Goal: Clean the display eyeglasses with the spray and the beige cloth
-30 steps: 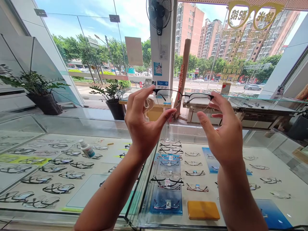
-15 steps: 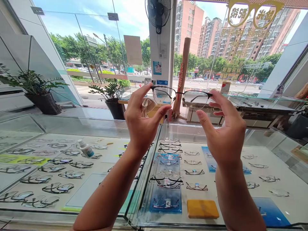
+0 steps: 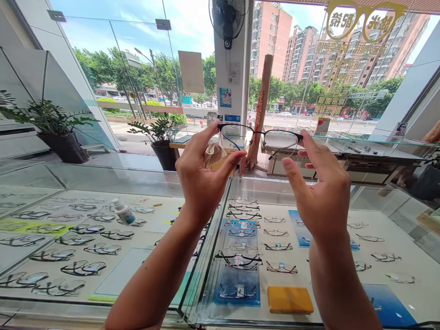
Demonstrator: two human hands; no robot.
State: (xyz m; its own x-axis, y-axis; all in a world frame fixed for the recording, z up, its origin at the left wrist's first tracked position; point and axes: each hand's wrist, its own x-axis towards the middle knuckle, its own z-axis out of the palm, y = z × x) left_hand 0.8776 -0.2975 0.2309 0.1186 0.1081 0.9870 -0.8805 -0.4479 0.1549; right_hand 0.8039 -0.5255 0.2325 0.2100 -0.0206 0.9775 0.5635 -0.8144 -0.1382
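Note:
A pair of eyeglasses point(image 3: 258, 132) with a dark upper rim and clear lenses is held up in front of me, above the glass display counters. My left hand point(image 3: 199, 172) grips its left end between fingers and thumb. Tucked in that same hand is a beige cloth point(image 3: 213, 156), partly hidden by the fingers. My right hand point(image 3: 321, 188) holds the right end at the fingertips, its thumb lower and a little apart from the rim. Through the lenses the dark temples show, slanting behind the frame.
Beneath my arms, glass display counters point(image 3: 137, 270) hold rows of eyeglasses. A white bottle point(image 3: 123, 212) stands on the left counter; a yellow-orange case point(image 3: 290, 299) lies near the front. Beyond are potted plants point(image 3: 62, 133), a wooden post point(image 3: 264, 96), a wall fan point(image 3: 227, 20) and large windows.
The eyeglasses have tilted slightly, so the temples seen through the lenses sit lower. Both hands keep their hold, with only slight finger movement, and the view has shifted a little.

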